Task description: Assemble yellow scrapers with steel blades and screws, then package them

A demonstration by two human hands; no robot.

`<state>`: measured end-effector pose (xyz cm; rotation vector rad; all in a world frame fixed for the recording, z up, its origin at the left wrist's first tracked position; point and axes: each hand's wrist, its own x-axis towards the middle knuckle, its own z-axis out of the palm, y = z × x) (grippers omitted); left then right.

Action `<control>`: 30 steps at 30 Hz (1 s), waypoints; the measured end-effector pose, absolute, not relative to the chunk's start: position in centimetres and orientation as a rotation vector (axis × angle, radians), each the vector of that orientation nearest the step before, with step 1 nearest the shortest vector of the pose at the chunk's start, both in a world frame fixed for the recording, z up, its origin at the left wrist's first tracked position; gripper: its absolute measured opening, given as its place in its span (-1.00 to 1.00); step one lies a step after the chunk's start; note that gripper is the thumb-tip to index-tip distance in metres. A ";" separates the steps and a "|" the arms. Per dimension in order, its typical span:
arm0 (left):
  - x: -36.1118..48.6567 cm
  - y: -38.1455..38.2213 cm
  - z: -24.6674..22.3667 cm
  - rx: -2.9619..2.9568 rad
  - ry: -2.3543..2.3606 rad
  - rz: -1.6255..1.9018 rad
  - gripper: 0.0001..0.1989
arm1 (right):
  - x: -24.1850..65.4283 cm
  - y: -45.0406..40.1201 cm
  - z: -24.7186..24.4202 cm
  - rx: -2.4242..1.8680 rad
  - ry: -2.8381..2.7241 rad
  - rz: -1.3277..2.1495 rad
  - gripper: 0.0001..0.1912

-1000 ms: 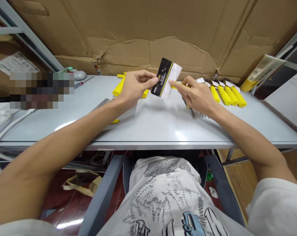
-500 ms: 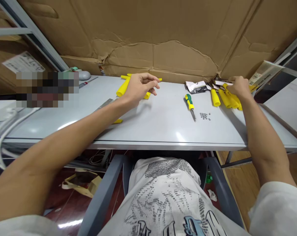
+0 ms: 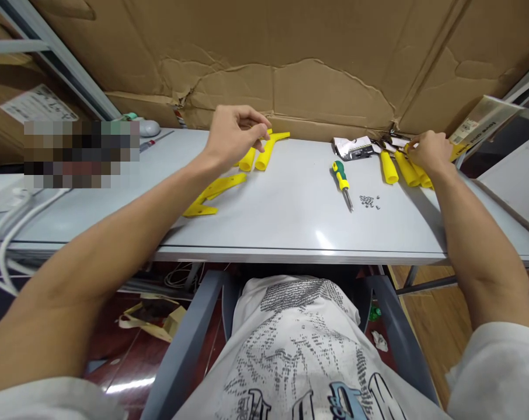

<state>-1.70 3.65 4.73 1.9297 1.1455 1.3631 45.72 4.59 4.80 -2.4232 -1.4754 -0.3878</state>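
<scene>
My left hand [image 3: 240, 133] hovers above the yellow parts at the left-middle of the table, fingers loosely curled and slightly apart, nothing visible in them. Beneath and beside it are yellow forked pieces with hollow round ends [image 3: 264, 154]. Nearer the front edge lie flatter yellow pieces [image 3: 223, 185], partly behind my left forearm. At the back right, my right hand [image 3: 428, 153] has its fingers closed at one of several yellow handles [image 3: 407, 169] in a bunch; the fingertips are partly hidden. A green and yellow screwdriver [image 3: 343, 184] lies left of several small screws [image 3: 367, 201].
A black and white packet [image 3: 352, 148] lies at the back beside the handles. A cardboard sheet [image 3: 326, 58] stands along the table's back edge. A clear box [image 3: 483, 125] leans at the right. White cables [image 3: 2, 245] hang over the left front edge.
My left hand has shifted left and slightly back, exposing more of the yellow pieces. My right hand stays at the bunch of handles, slightly further right in view. The view has tilted a little.
</scene>
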 end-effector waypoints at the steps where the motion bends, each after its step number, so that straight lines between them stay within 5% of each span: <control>1: -2.3 4.4 4.9 1.996 1.251 1.360 -0.99 | 45.6 4.6 4.8 -2.420 -1.485 -0.390 -0.64; 7: -6.1 8.7 3.9 2.138 1.791 1.195 -0.83 | 44.2 4.2 5.4 -2.273 -1.521 -0.543 -0.58; 23: -10.9 14.3 0.3 2.064 1.741 0.840 -0.45 | 38.0 2.6 5.9 -1.943 -1.934 -0.617 -0.70; 30: -11.2 15.0 -0.1 2.085 1.646 1.014 -0.28 | 37.9 2.9 5.7 -1.989 -1.930 -0.567 -0.71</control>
